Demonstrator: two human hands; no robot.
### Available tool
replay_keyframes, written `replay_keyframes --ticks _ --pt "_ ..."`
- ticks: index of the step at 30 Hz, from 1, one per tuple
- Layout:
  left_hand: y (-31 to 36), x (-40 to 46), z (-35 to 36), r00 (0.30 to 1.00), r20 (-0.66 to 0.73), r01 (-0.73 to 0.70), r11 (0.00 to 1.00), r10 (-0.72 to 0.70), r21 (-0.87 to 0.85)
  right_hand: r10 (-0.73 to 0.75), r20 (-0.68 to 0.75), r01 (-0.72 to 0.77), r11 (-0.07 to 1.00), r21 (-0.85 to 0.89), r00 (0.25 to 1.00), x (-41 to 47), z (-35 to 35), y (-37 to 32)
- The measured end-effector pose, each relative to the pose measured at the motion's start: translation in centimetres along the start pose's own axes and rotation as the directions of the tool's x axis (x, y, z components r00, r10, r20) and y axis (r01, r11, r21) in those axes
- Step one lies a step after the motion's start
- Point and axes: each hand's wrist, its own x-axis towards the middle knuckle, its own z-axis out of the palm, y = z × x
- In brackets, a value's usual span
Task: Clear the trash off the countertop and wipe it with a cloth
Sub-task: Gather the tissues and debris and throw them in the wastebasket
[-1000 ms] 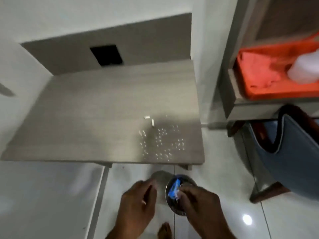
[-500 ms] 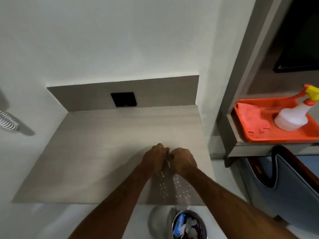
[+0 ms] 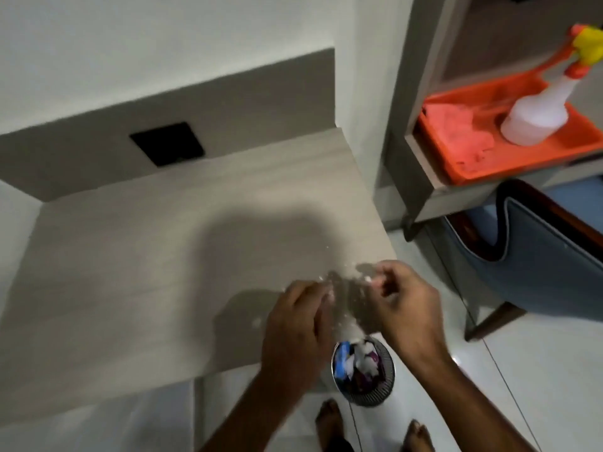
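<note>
Now our curled left hand [image 3: 295, 324] and pinching right hand [image 3: 404, 308] flank white crumbs [image 3: 329, 282] at the countertop [image 3: 130, 272] front-right corner, bin [image 3: 363, 370] directly below.

The desk [image 3: 137, 262] stands against the wall, with a socket plate [image 3: 167, 144] on the panel behind it. Both hands sit over the desk's front right corner, the left hand [image 3: 295, 324] just left of the right hand [image 3: 403, 308], small crumbs [image 3: 329, 277] between them. A bin [image 3: 363, 370] stands on the floor below that corner, holding scraps. To the right, a shelf [image 3: 424, 171] carries a tray [image 3: 509, 158]; in it a cloth [image 3: 453, 132] lies left of a spray bottle [image 3: 538, 115]. A chair [image 3: 548, 262] stands below the shelf.
</note>
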Motion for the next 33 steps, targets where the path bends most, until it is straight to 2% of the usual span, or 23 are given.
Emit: replay_keyframes --ticks 3,4,6,9,11,14,16,19,23,25,28,31,33 --pt "3.3 -6.9 3.4 0.992 0.056 -0.105 0.980 0.116 -0.169 0.098 -0.242 -0.053 0.981 0.188 0.965 -4.2 -1.8 6.3" --pt "3.5 -9.1 5.3 0.985 0.097 -0.121 0.972 0.142 -0.202 0.149 -0.286 -0.090 0.973 0.211 0.947 -5.4 -1.7 9.2" --pt "2.7 -12.5 9.7 0.965 0.236 -0.065 0.976 0.115 -0.207 0.258 -0.300 -0.203 0.958 0.200 0.918 -7.3 0.0 15.4" --pt "-1.3 -16.2 17.0 0.888 0.445 0.161 0.984 -0.114 -0.069 0.443 -0.186 -0.421 0.895 0.149 0.877 -9.3 4.5 24.1" --pt "-4.7 -18.2 22.4 0.817 0.496 0.297 0.952 -0.294 0.075 0.551 -0.074 -0.545 0.834 0.088 0.831 -10.0 8.0 29.3" --pt "-9.4 -20.1 29.1 0.689 0.531 0.439 0.867 -0.493 0.235 0.578 0.028 -0.578 0.816 -0.016 0.815 -9.5 12.8 35.0" --pt "-11.6 -21.4 32.8 0.641 0.530 0.474 0.829 -0.555 0.296 0.585 0.068 -0.584 0.811 -0.032 0.808 -8.7 15.7 37.9" --pt "-13.9 -22.8 36.2 0.621 0.527 0.513 0.809 -0.580 0.286 0.645 0.132 -0.646 0.762 -0.046 0.752 -7.8 18.7 41.0" --pt "-14.7 -23.0 37.4 0.583 0.547 0.499 0.796 -0.601 0.342 0.734 0.145 -0.747 0.661 0.068 0.663 -7.2 19.7 42.6" --pt "-13.7 -21.8 35.9 0.604 0.521 0.481 0.797 -0.603 0.365 0.738 0.155 -0.753 0.653 0.085 0.657 -7.2 18.6 41.4" --pt "-9.9 -19.5 30.9 0.688 0.521 0.407 0.863 -0.505 0.300 0.686 0.180 -0.707 0.698 0.109 0.705 -7.5 15.0 37.3" --pt "-4.4 -16.9 23.3 0.806 0.481 0.301 0.939 -0.344 0.167 0.606 0.109 -0.615 0.779 0.120 0.788 -8.1 9.5 30.5" --pt "-0.2 -15.1 18.4 0.893 0.412 0.176 0.983 -0.178 0.043 0.549 0.038 -0.549 0.825 0.135 0.835 -8.3 5.6 25.4"
